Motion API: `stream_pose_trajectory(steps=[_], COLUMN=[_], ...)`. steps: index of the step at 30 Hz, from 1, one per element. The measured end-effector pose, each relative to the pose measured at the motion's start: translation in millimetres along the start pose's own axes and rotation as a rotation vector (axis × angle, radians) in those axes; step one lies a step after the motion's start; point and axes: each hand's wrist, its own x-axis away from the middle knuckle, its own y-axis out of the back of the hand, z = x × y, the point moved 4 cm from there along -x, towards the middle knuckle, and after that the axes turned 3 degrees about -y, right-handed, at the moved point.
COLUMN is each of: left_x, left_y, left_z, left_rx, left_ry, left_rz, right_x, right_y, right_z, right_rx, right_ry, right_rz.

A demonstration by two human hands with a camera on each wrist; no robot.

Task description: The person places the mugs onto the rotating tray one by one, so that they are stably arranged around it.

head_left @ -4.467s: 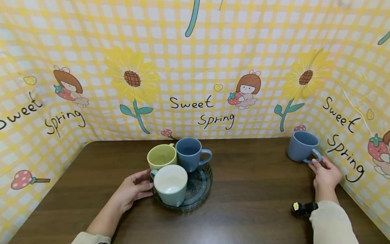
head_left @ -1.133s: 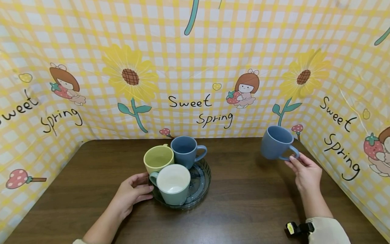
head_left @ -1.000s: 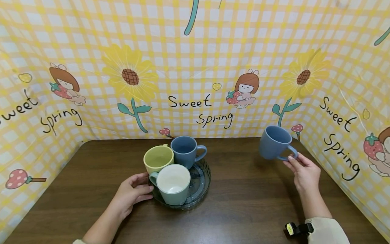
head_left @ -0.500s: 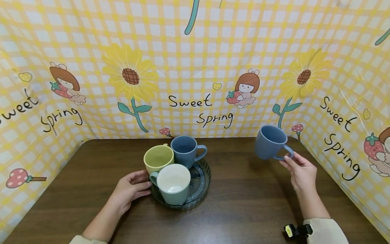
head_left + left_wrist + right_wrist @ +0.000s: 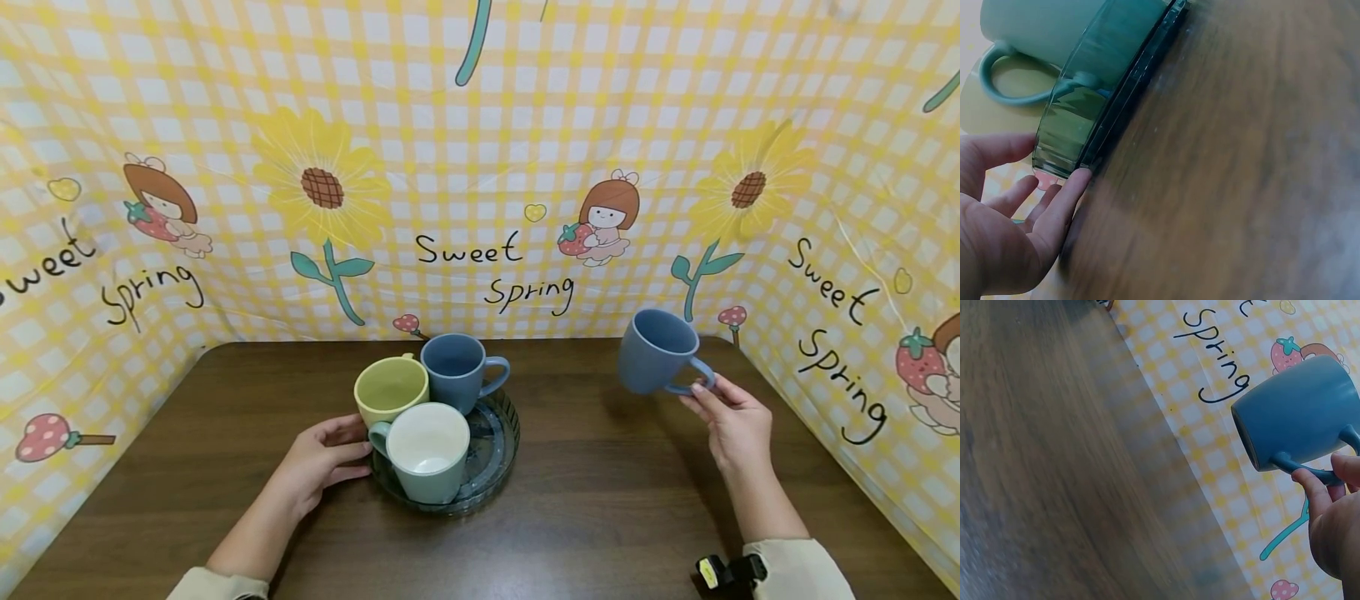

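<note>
My right hand (image 5: 738, 429) pinches the handle of a blue mug (image 5: 648, 358) and holds it up over the right side of the table. In the right wrist view this mug (image 5: 1300, 412) shows its side and the edge of its base. At left, my left hand (image 5: 318, 467) grips the rim of a round, dark glass tray (image 5: 498, 458). The left wrist view has the thumb by the upper edge of the tray (image 5: 1066, 134) and another fingertip at its base. Grouped on the tray are a yellow-green mug (image 5: 390, 392), another blue mug (image 5: 457, 375) and a pale green, white-lined mug (image 5: 427, 458).
The dark wooden table (image 5: 585, 508) meets a yellow checked cloth (image 5: 480, 167) with printed flowers and words, which stands as a wall at the back and both sides. A black strap device (image 5: 727, 575) is worn at the right sleeve.
Over the last few seconds my right hand has carried the blue mug leftward from the table's right end, raising it. My left hand and the mugs on the tray have stayed nearly still.
</note>
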Motion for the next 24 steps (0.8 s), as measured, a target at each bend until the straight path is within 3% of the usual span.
stream_pose_trajectory(steps=[24], left_x=[6.1], left_y=[-6.3], left_z=[-0.1], left_rx=[0.032], left_ry=[0.004], left_rz=[0.041], right_x=[10.0], right_y=[-13.6], right_z=[-7.8], right_rx=[0.064], right_ry=[-0.039], right_rz=[0.069])
